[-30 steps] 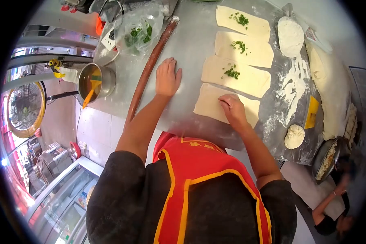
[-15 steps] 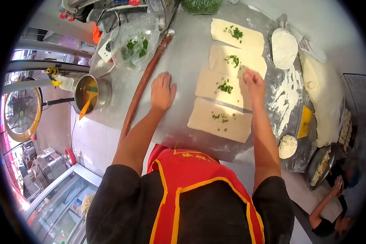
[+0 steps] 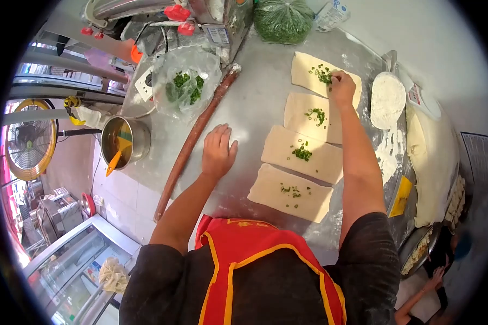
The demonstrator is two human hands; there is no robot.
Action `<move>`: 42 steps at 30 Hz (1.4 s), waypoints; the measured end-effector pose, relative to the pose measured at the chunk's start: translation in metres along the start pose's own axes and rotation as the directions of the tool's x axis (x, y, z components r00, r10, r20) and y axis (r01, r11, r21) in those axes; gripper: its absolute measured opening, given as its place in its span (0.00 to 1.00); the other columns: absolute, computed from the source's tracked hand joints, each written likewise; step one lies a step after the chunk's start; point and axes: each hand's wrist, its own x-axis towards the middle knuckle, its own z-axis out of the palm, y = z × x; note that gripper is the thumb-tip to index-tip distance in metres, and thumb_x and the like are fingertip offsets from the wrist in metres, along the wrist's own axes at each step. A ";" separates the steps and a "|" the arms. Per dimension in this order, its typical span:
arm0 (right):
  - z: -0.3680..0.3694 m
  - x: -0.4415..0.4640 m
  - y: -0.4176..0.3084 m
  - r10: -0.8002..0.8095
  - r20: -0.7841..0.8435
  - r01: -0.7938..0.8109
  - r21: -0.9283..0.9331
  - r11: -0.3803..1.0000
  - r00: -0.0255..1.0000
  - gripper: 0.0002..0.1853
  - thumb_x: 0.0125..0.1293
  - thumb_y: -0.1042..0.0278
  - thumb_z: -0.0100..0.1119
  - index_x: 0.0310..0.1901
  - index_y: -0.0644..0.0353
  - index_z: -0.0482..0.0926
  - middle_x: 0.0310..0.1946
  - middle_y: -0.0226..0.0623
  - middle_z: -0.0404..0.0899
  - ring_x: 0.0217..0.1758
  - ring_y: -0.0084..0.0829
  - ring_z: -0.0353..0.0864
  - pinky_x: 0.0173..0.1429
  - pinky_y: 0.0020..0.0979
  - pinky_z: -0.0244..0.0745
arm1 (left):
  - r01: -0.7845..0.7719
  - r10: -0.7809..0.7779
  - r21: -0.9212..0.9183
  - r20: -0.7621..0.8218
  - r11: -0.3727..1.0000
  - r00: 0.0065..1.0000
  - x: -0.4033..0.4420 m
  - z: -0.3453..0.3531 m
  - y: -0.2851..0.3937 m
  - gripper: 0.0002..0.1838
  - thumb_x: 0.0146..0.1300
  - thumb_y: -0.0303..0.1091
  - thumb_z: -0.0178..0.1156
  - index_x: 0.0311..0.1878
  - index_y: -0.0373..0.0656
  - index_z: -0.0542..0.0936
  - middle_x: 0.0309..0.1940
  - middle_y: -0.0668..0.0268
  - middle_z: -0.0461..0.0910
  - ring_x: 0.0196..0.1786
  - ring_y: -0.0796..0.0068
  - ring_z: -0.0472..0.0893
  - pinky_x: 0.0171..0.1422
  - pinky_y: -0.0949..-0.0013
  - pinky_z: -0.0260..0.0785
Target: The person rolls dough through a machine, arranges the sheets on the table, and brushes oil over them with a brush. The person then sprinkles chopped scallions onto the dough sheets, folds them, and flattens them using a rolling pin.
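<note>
Four flat dough rectangles lie in a column on the metal table (image 3: 255,97), each with chopped green onion on it. My right hand (image 3: 342,88) is over the right part of the farthest dough sheet (image 3: 306,78), fingers pinched beside its green onion; what they hold, if anything, is too small to see. Below it are the second sheet (image 3: 298,119), the third (image 3: 276,143) and the nearest (image 3: 265,189), whose bits are more scattered. My left hand (image 3: 219,151) rests flat on the table, empty, between the sheets and a long brown rolling pin (image 3: 192,135).
Left: a pot (image 3: 141,142) with an orange brush, and a clear bag (image 3: 171,81) of greens. Far side: a green-filled bag (image 3: 283,21) and a machine (image 3: 217,32). Right: a flour scoop (image 3: 387,100), a yellow scraper (image 3: 400,196), a large dough mass (image 3: 431,168). A person's arm (image 3: 417,298) shows lower right.
My right hand has moved from the nearest sheet to the farthest one, and green onion now lies on the nearest sheet. The view has shifted, showing more of the far side.
</note>
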 end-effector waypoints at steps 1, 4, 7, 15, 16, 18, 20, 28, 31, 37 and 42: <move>-0.003 -0.002 0.003 0.070 0.002 -0.070 0.114 0.991 0.998 0.08 0.56 0.72 0.59 0.37 0.59 0.84 0.35 0.44 0.82 0.35 0.41 0.81 0.43 0.36 0.75 | -0.003 0.003 -0.007 0.000 1.000 1.000 0.000 -0.001 0.001 0.23 0.54 0.29 0.63 0.54 0.36 0.72 0.56 0.55 0.72 0.60 0.53 0.70 0.63 0.54 0.62; -0.017 -0.011 0.007 0.286 0.127 -0.312 0.458 0.833 0.950 0.07 0.60 0.74 0.59 0.39 0.61 0.83 0.30 0.33 0.80 0.27 0.25 0.77 0.36 0.27 0.73 | -0.020 0.020 0.006 -0.026 1.000 0.999 -0.002 0.001 0.001 0.23 0.53 0.29 0.63 0.53 0.36 0.73 0.55 0.56 0.72 0.60 0.53 0.70 0.63 0.55 0.62; -0.046 -0.055 -0.003 0.312 0.298 -0.429 0.694 0.579 0.902 0.07 0.63 0.76 0.59 0.42 0.63 0.80 0.31 0.27 0.78 0.30 0.18 0.74 0.38 0.22 0.72 | -0.038 0.039 0.016 -0.037 0.999 0.999 -0.004 0.002 0.001 0.22 0.55 0.29 0.62 0.53 0.36 0.72 0.55 0.56 0.72 0.60 0.53 0.70 0.63 0.55 0.62; -0.106 -0.249 -0.074 0.235 0.445 -0.452 0.482 0.751 0.864 0.07 0.61 0.79 0.57 0.41 0.64 0.80 0.30 0.30 0.79 0.30 0.21 0.75 0.38 0.23 0.72 | -0.003 0.002 0.033 0.037 0.999 0.999 -0.008 0.004 -0.001 0.20 0.61 0.33 0.58 0.56 0.37 0.70 0.58 0.56 0.71 0.62 0.54 0.68 0.65 0.55 0.58; -0.108 -0.272 -0.087 0.275 0.430 -0.460 0.418 0.783 0.860 0.07 0.61 0.78 0.56 0.41 0.65 0.80 0.30 0.33 0.80 0.30 0.24 0.77 0.38 0.25 0.73 | 0.002 -0.004 0.051 0.053 0.999 0.999 -0.008 0.005 -0.002 0.20 0.62 0.34 0.57 0.56 0.37 0.70 0.58 0.56 0.70 0.62 0.54 0.68 0.66 0.55 0.57; -0.100 -0.312 -0.089 0.179 0.362 -0.323 0.387 0.864 0.915 0.07 0.62 0.77 0.56 0.41 0.64 0.80 0.34 0.39 0.80 0.34 0.32 0.78 0.43 0.30 0.73 | 0.008 -0.010 0.038 0.064 0.999 0.998 -0.009 0.004 -0.001 0.20 0.62 0.35 0.57 0.56 0.38 0.70 0.59 0.57 0.70 0.63 0.55 0.67 0.66 0.55 0.56; -0.094 -0.340 -0.091 0.090 0.262 -0.175 0.321 0.931 0.961 0.07 0.62 0.76 0.56 0.42 0.64 0.80 0.37 0.44 0.80 0.40 0.39 0.79 0.47 0.34 0.73 | -0.002 0.001 0.024 0.062 1.000 0.998 -0.011 0.004 -0.004 0.20 0.62 0.35 0.57 0.56 0.38 0.70 0.59 0.57 0.69 0.63 0.55 0.66 0.67 0.55 0.56; -0.081 -0.388 -0.115 -0.022 0.096 0.040 -0.188 0.981 0.995 0.25 0.64 0.65 0.55 0.61 0.64 0.68 0.62 0.53 0.66 0.64 0.52 0.65 0.67 0.50 0.57 | -0.029 0.029 0.020 0.024 0.999 0.999 -0.016 0.011 -0.012 0.21 0.63 0.36 0.55 0.57 0.39 0.69 0.60 0.58 0.69 0.64 0.55 0.65 0.68 0.55 0.54; -0.060 -0.399 -0.143 -0.038 0.138 0.079 -0.304 0.949 0.990 0.30 0.64 0.57 0.54 0.65 0.64 0.64 0.65 0.55 0.61 0.67 0.53 0.61 0.70 0.56 0.50 | -0.029 0.029 0.004 0.025 1.000 0.999 -0.017 0.011 -0.013 0.21 0.63 0.37 0.55 0.57 0.39 0.69 0.60 0.58 0.68 0.64 0.56 0.65 0.69 0.55 0.54; -0.058 -0.416 -0.179 0.104 0.264 -0.004 -0.354 0.935 0.959 0.32 0.65 0.55 0.53 0.67 0.63 0.61 0.67 0.52 0.60 0.71 0.50 0.57 0.72 0.60 0.43 | -0.037 0.039 -0.044 0.054 0.998 0.998 -0.018 0.012 -0.017 0.21 0.63 0.36 0.55 0.57 0.39 0.69 0.61 0.58 0.68 0.65 0.55 0.64 0.70 0.54 0.52; -0.085 -0.397 -0.160 0.134 0.169 -0.068 -0.347 0.935 0.976 0.32 0.67 0.54 0.51 0.68 0.62 0.60 0.69 0.48 0.59 0.72 0.47 0.55 0.73 0.58 0.41 | -0.035 0.040 -0.092 0.055 0.995 0.998 -0.019 0.008 -0.017 0.20 0.63 0.36 0.54 0.57 0.39 0.70 0.60 0.56 0.69 0.65 0.54 0.64 0.71 0.54 0.51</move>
